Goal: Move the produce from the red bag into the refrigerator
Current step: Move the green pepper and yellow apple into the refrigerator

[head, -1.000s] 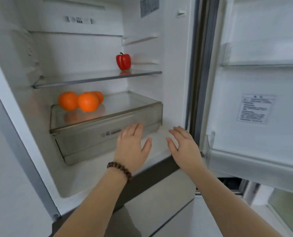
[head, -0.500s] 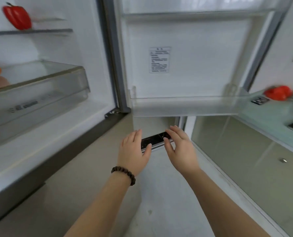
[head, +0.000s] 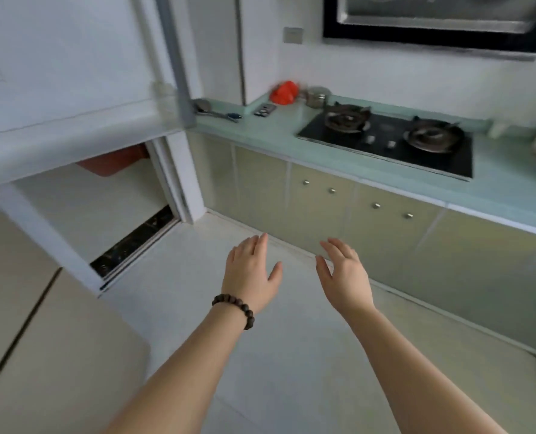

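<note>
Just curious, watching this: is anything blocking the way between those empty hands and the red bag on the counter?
Nothing visible blocks it. Both hands, left hand and right hand, hover open over bare floor; the blurred red bag sits unobstructed at the pale green counter's far corner.

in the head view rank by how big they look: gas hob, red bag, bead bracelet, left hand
1. gas hob
2. left hand, enlarged by its nearness to the camera
3. bead bracelet and red bag look alike; the bag is far off and blurred, so unranked.
</note>
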Motion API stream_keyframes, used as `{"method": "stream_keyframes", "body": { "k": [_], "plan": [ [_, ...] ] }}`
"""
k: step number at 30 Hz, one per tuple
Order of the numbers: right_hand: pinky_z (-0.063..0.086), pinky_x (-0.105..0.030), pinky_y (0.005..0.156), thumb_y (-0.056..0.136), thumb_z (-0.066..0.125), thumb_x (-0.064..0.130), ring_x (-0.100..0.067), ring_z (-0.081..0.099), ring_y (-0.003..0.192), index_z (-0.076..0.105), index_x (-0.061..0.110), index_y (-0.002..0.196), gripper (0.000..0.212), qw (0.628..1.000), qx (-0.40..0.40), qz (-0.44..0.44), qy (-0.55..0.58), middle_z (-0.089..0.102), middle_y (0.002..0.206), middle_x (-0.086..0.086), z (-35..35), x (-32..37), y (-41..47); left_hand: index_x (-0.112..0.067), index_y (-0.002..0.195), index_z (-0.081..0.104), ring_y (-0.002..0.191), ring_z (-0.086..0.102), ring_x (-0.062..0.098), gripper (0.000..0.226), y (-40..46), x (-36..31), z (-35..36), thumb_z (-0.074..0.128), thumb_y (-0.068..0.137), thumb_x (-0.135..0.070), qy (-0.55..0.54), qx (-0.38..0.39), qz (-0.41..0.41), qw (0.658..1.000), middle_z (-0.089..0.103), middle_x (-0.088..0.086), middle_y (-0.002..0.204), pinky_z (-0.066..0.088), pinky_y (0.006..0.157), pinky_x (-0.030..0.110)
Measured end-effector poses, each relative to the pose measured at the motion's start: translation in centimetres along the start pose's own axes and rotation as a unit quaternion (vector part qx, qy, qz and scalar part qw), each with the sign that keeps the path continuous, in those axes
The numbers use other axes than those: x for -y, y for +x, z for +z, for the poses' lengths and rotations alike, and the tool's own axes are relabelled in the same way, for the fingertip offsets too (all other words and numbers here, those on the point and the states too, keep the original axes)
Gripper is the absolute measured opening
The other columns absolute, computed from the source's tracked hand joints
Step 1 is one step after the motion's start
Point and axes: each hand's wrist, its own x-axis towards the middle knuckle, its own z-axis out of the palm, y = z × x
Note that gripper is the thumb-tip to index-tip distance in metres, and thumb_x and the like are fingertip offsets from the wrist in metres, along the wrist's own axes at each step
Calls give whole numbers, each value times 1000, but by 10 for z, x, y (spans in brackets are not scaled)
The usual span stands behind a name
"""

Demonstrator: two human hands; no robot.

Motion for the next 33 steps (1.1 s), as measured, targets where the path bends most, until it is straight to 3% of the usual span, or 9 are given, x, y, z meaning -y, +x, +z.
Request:
{"method": "stream_keyframes", "body": {
  "k": [10, 19, 33],
  "plan": [
    [31, -32, 107, 93, 49, 26, -17, 32, 136, 52, 15, 130, 38, 970, -103, 208, -74, 46, 142, -1, -161, -202, -115, -6, 138, 39, 125, 43, 29, 64, -10, -243, 126, 47, 85, -41, -67, 109, 186, 974, 50, 10, 133, 32, 106, 40],
    [34, -34, 106, 93, 48, 27, -16, 31, 136, 56, 16, 125, 35, 894, -232, 370, -105, 45, 142, 1, -275, -323, -203, -6, 141, 36, 133, 35, 26, 66, -21, -450, 210, 46, 86, -42, -103, 192, 363, 906, 43, 11, 141, 26, 111, 37],
    [35, -31, 102, 91, 53, 26, -20, 40, 130, 61, 14, 118, 30, 779, -360, 494, -140, 50, 135, -2, -434, -525, -161, -14, 146, 24, 139, 23, 20, 66, 63, -727, 361, 42, 90, -46, -117, 268, 521, 802, 32, 5, 150, 18, 115, 36]
  ]
}}
